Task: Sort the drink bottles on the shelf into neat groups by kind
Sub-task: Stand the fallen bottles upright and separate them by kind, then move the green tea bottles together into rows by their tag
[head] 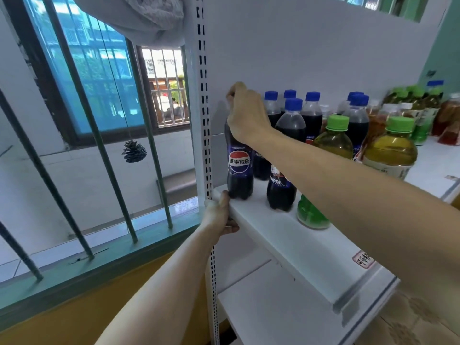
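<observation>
A Pepsi bottle (239, 168) with a blue label stands at the far left end of the white shelf (286, 235). My right hand (245, 113) grips it round the cap and neck from above. My left hand (219, 210) holds the shelf's left front corner, thumb on top, fingers underneath. Several more blue-capped Pepsi bottles (291, 125) stand close behind and to the right. Green-capped tea bottles (390, 148) stand further right. My right forearm partly hides a bright green bottle (311, 215) near the front.
Bottles with reddish-brown drink (448, 120) crowd the shelf's far right. A slotted white upright (205, 120) bounds the shelf on the left. Left of it are window bars (104, 150) and a hanging pine cone (134, 151). A lower shelf (273, 307) lies below.
</observation>
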